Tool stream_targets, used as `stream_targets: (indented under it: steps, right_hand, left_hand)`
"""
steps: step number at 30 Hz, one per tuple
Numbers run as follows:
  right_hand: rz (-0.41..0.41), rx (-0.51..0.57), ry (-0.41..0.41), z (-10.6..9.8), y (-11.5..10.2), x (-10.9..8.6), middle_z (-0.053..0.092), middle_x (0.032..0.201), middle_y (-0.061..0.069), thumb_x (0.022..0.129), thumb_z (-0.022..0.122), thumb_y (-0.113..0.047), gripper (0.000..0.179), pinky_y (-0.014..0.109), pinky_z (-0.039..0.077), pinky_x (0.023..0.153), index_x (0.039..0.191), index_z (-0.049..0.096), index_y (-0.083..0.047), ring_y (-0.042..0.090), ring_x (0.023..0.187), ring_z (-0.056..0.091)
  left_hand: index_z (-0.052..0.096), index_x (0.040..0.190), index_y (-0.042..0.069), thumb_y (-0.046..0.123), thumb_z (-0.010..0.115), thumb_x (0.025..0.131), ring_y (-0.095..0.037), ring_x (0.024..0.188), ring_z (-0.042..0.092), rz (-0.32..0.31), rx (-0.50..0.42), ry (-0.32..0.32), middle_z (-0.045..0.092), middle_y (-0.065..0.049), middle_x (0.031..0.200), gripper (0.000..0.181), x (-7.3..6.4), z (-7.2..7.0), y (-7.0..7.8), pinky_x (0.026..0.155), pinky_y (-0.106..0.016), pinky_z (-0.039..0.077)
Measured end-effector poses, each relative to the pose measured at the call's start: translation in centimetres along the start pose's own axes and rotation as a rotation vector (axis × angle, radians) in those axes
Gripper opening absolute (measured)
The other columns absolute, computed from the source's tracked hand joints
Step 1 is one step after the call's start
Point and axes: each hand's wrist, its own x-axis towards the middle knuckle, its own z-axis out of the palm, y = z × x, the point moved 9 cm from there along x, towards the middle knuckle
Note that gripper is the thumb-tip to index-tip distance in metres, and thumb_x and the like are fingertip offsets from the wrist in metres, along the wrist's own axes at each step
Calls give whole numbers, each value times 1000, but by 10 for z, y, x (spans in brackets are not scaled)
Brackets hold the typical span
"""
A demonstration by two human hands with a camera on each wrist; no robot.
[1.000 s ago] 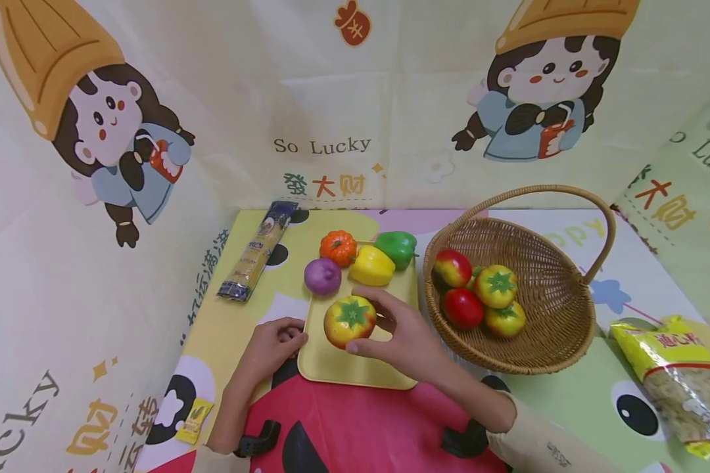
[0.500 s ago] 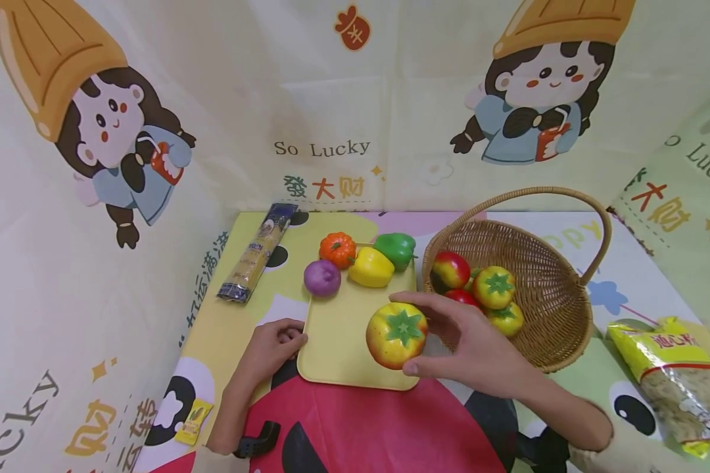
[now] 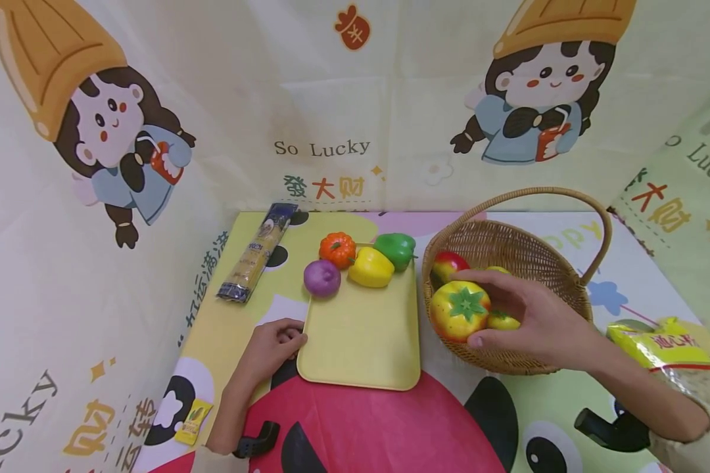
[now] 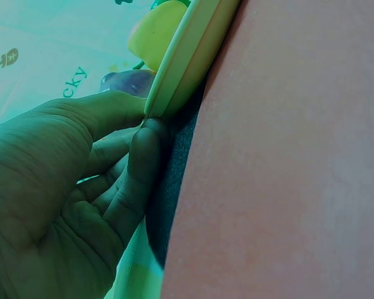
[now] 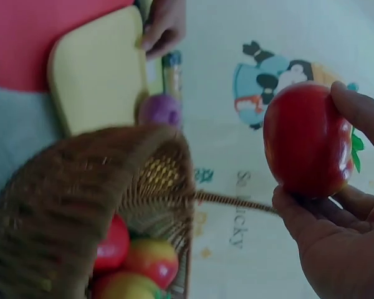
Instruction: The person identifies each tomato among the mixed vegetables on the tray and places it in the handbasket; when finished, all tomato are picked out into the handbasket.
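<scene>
My right hand [image 3: 535, 322] grips a toy tomato [image 3: 460, 311], yellow and red with a green star-shaped top, above the front left of the wicker basket [image 3: 553, 282]. The right wrist view shows the red underside of this tomato [image 5: 306, 140] between thumb and fingers, clear of the basket. More red and yellow toy tomatoes [image 3: 449, 265] lie inside the basket, partly hidden by my hand. At the left, my left hand [image 3: 275, 347] pinches the rim of the yellow tray [image 3: 361, 348]; the left wrist view shows thumb and finger on the tray edge [image 4: 181, 68].
At the tray's far end are a purple onion [image 3: 322, 278], an orange pumpkin [image 3: 338, 249], a yellow pepper [image 3: 371, 267] and a green pepper [image 3: 396, 250]. A spaghetti pack [image 3: 259, 253] lies back left, a small yellow packet [image 3: 194, 422] front left, a pasta bag [image 3: 674, 355] right.
My right hand has carried the tomato rightward from above the tray to above the basket. My left hand has stayed at the tray's edge.
</scene>
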Motion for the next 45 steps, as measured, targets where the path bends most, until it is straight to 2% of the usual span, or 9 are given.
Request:
stream_targets:
  steps: [10, 15, 20, 28, 35, 45]
  right_hand:
    - [40, -59, -43, -24, 27, 17, 54, 133, 3, 81, 83, -14, 69, 30, 53, 84, 142, 51, -18, 20, 112, 59]
    - [83, -89, -82, -29, 38, 27, 55, 134, 5, 81, 83, -18, 70, 28, 50, 88, 143, 50, -17, 26, 117, 57]
    - [84, -99, -141, -29, 47, 36, 53, 136, 3, 80, 84, -21, 72, 27, 48, 92, 144, 49, -17, 24, 118, 57]
    - [91, -113, -222, -26, 58, 55, 56, 128, -5, 80, 83, -19, 66, 40, 48, 96, 138, 53, -24, 18, 117, 56]
    - [77, -168, -222, -29, 71, 70, 57, 125, -5, 77, 86, -26, 66, 38, 48, 95, 134, 54, -21, 17, 112, 56]
    - [123, -138, -268, -19, 88, 78, 59, 123, 1, 76, 88, -26, 63, 43, 46, 97, 131, 59, -21, 20, 111, 57]
  left_hand:
    - [72, 112, 10, 19, 75, 88, -15, 62, 62, -9, -6, -2, 66, 3, 79, 26, 0, 0, -4, 63, -29, 51]
    - [73, 112, 10, 19, 75, 88, -15, 62, 62, -7, -2, -3, 66, 3, 79, 26, 0, 0, -3, 64, -29, 51]
    - [73, 111, 10, 18, 75, 88, -14, 62, 62, -13, 2, -4, 66, 3, 79, 24, 0, -1, -2, 63, -29, 50]
    - [73, 111, 10, 18, 75, 88, -15, 61, 62, -8, 1, 4, 66, 4, 78, 24, 0, -1, -2, 63, -29, 50]
    - [73, 111, 9, 18, 75, 88, -14, 61, 61, -8, 2, 11, 65, 3, 78, 24, -1, -1, -2, 62, -29, 50]
    - [72, 111, 9, 18, 75, 89, -14, 62, 62, -9, -13, 6, 65, 3, 79, 25, -1, -1, -2, 63, -28, 50]
